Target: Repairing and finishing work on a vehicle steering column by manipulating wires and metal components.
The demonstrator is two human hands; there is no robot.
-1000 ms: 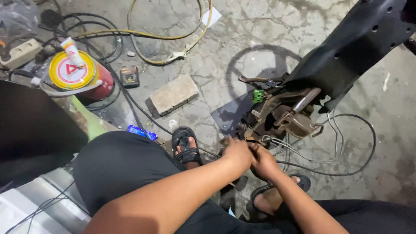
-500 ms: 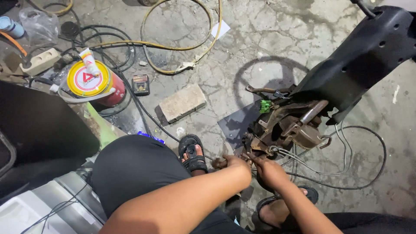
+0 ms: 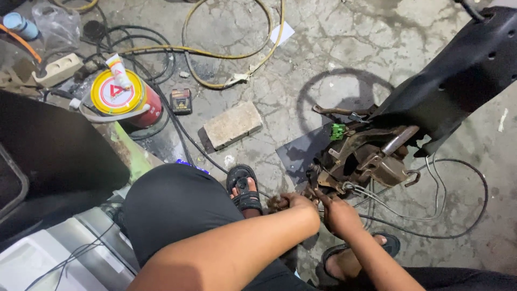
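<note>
Cracked concrete floor (image 3: pixel 344 48). Both hands, left hand (image 3: pixel 295 203) and right hand (image 3: pixel 336 212), pinched small parts at rusty brown metal mechanism (image 3: pixel 366 159); grey cables (image 3: pixel 409 207) lay loose, work seemingly unfinished.

Fingertips of both hands hidden against rusty bracket (image 3: pixel 360 161); black frame (image 3: pixel 463 70) cut off at edge.

Quick headcount: two hands, left hand (image 3: pixel 295 203) and right hand (image 3: pixel 335 211), both down at one rusty metal assembly (image 3: pixel 366 156). Two black sandals, one sandal (image 3: pixel 244 188) by the knee, other sandal (image 3: pixel 371 249) further right. One brick (image 3: pixel 231 125). One red can (image 3: pixel 125 97) with yellow lid, one tube (image 3: pixel 118 71) lying on top. One small black box (image 3: pixel 180 100). One yellow hose (image 3: pixel 237 48) looped. One white power strip (image 3: pixel 58 69). One black panel (image 3: pixel 458 75). Black cables, too tangled to count.
</note>
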